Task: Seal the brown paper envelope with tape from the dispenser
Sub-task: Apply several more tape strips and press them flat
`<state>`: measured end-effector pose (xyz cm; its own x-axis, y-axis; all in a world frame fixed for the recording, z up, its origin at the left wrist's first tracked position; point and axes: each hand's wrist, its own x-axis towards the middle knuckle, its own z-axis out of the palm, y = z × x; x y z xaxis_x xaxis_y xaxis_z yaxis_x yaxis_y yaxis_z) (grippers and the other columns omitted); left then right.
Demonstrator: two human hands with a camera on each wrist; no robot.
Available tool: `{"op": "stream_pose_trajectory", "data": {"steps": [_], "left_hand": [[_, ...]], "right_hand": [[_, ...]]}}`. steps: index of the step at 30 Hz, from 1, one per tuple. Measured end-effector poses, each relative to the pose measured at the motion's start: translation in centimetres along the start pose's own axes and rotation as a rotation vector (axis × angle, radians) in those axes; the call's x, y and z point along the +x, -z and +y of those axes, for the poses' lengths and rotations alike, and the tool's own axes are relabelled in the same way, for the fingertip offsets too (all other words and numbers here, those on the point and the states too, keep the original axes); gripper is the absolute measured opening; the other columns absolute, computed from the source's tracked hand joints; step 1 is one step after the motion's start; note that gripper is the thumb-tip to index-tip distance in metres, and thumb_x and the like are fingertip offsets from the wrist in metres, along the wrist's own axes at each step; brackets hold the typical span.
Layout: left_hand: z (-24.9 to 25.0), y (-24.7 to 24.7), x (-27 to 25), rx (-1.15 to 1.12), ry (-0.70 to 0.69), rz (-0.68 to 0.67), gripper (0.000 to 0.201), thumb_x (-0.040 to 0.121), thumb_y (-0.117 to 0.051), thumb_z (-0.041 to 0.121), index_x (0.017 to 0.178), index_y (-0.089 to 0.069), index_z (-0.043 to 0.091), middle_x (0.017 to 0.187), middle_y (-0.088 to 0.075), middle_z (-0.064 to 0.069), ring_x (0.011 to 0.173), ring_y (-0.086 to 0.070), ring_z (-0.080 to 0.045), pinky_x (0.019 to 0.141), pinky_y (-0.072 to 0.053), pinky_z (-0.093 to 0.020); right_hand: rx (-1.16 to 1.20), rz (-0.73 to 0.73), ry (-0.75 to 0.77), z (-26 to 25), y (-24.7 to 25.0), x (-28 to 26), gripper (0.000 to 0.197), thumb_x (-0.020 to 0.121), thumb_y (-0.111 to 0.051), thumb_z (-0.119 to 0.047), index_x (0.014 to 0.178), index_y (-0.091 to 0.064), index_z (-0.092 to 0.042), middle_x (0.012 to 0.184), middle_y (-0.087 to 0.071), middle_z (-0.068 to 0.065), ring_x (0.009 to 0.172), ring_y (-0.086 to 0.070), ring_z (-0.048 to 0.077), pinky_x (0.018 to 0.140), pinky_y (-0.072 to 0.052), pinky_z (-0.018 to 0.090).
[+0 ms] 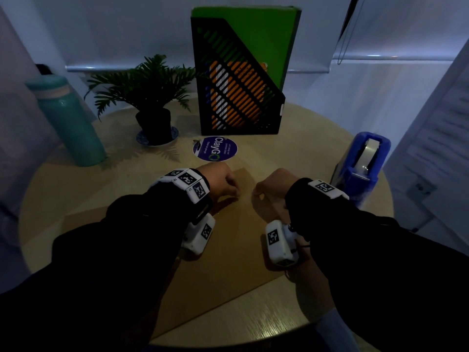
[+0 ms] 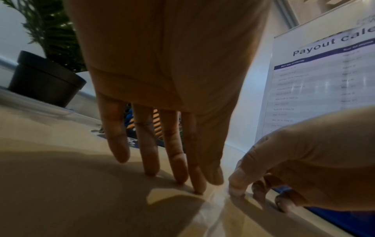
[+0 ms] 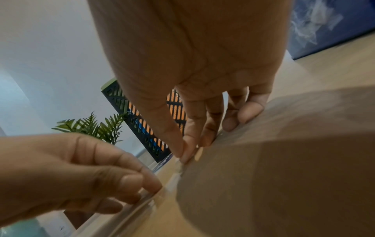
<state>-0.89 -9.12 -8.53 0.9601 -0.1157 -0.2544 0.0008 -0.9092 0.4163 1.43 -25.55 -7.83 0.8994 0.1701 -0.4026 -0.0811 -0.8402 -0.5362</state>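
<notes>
The brown paper envelope [image 1: 228,250] lies flat on the round table, partly under my forearms. Both hands are at its far edge. A clear strip of tape [image 2: 215,211] crosses that edge. My left hand [image 1: 223,184] presses its fingertips [image 2: 198,190] onto the envelope [image 2: 81,192] beside the tape. My right hand [image 1: 269,189] pinches the tape [image 3: 174,176] against the envelope's edge [image 3: 284,160], thumb on top and fingers behind it. The blue tape dispenser [image 1: 360,171] stands to the right of my right wrist.
A black mesh file holder [image 1: 241,80] with green and orange folders stands at the back. A potted plant [image 1: 152,97] and a teal bottle [image 1: 68,123] are back left. A round ClayGo sticker [image 1: 215,148] lies just beyond the envelope. A printed calendar stand [image 2: 324,80] rises at the right.
</notes>
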Motion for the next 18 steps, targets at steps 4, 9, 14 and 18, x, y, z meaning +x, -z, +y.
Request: {"op": "stream_pose_trajectory", "data": {"steps": [4,9,14,18], "left_hand": [[0.6,0.3,0.3,0.027,0.021,-0.005,0.018,0.086,-0.068,0.032,0.097,-0.077,0.019,0.097,-0.072,0.003,0.082,-0.06,-0.01,0.074,-0.043,-0.024],[1.4,0.3,1.4,0.077,0.089,-0.016,0.029,0.081,-0.073,0.036,0.087,-0.077,0.008,0.086,-0.071,-0.007,0.074,-0.06,-0.019,0.058,-0.043,-0.023],[1.6,0.1,2.3,0.097,0.134,-0.036,0.047,0.071,-0.08,0.042,0.055,-0.046,0.014,0.059,-0.046,-0.004,0.059,-0.039,-0.02,0.056,-0.031,-0.029],[1.6,0.2,2.4,0.084,0.118,-0.06,0.052,0.07,-0.081,0.042,0.053,-0.037,0.017,0.057,-0.036,0.0,0.056,-0.031,-0.018,0.054,-0.025,-0.028]], "right_hand": [[-0.035,0.001,0.006,0.0,-0.1,0.0,0.035,0.085,-0.064,-0.028,0.057,-0.052,-0.012,0.056,-0.047,0.003,0.047,-0.042,0.015,0.043,-0.032,0.021],[-0.044,-0.007,-0.005,-0.1,-0.2,0.1,0.036,0.087,-0.064,-0.029,0.058,-0.052,-0.011,0.057,-0.047,0.003,0.048,-0.042,0.015,0.043,-0.032,0.022],[-0.059,-0.021,-0.003,-0.2,-0.2,0.1,0.037,0.088,-0.063,-0.028,0.059,-0.051,-0.011,0.058,-0.046,0.004,0.049,-0.041,0.015,0.045,-0.032,0.023],[-0.038,-0.02,-0.004,-0.2,-0.1,0.1,0.036,0.088,-0.063,-0.026,0.057,-0.05,-0.011,0.056,-0.046,0.003,0.048,-0.04,0.014,0.046,-0.032,0.022]]}}
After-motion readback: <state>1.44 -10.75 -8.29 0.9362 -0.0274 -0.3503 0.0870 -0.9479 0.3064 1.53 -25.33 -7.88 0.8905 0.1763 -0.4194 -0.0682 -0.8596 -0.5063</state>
